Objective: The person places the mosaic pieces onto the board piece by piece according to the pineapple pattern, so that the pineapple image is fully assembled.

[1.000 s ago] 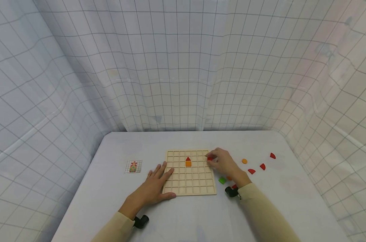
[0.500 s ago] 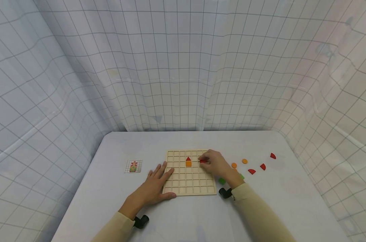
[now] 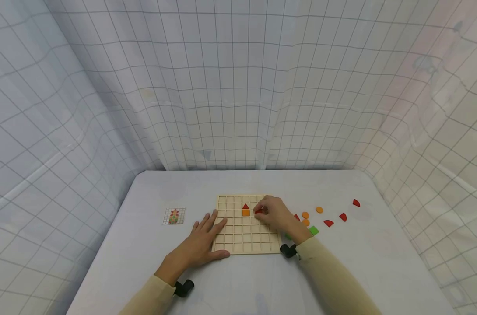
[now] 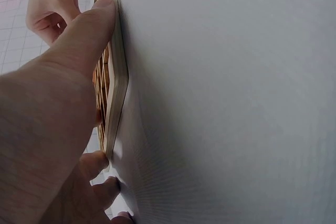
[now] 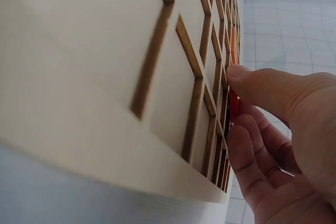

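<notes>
A pale wooden grid board lies on the white table. In its upper middle, an orange square sits directly below a small red triangle. My left hand rests along the board's left side, fingers spread and thumb at the near left corner. Between thumb and fingers, my right hand pinches a small red piece low over the grid, just right of the orange square. The fingers cover most of that piece's outline.
Left of the board lies a gridded card printed with a coloured figure. Right of it are scattered several red quarter-round pieces, orange discs and green squares, some partly behind my right forearm. A white grid-patterned curtain surrounds the table.
My right hand has carried the red piece leftward from the board's right edge to beside the orange square. The left hand has stayed in place.
</notes>
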Motion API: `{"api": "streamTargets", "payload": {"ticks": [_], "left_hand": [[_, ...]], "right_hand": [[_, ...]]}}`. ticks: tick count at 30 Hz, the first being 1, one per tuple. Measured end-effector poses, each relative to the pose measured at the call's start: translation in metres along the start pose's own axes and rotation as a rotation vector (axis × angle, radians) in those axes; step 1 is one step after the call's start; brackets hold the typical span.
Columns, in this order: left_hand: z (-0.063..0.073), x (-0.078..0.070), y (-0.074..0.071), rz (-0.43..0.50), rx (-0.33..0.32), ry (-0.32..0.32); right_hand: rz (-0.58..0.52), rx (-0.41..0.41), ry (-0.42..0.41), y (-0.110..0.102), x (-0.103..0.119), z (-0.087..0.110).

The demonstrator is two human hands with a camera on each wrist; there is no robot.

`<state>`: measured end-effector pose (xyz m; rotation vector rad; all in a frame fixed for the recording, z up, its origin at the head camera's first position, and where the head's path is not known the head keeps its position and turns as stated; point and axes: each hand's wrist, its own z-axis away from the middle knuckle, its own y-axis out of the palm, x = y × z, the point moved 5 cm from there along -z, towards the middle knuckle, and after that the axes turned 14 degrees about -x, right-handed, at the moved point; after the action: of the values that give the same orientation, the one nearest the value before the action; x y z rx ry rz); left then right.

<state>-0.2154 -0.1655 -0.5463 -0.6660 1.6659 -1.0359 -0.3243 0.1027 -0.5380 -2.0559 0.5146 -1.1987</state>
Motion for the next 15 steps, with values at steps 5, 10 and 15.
{"api": "streamTargets", "payload": {"ticks": [5,10,15], "left_hand": [[-0.0001,-0.0007,-0.0007,0.003,0.004,-0.003],[0.0007,-0.0022,-0.0027,0.010,0.005,-0.007],[0.0002,-0.0015,-0.0021,0.008,0.005,-0.007]], "right_hand": [[-0.010,0.021,0.016,0.0017,0.0009,-0.0016],[-0.003,0.024,0.001,0.0030,0.0004,-0.0047],[-0.001,0.035,-0.016,0.0023,0.0021,-0.0069]]}}
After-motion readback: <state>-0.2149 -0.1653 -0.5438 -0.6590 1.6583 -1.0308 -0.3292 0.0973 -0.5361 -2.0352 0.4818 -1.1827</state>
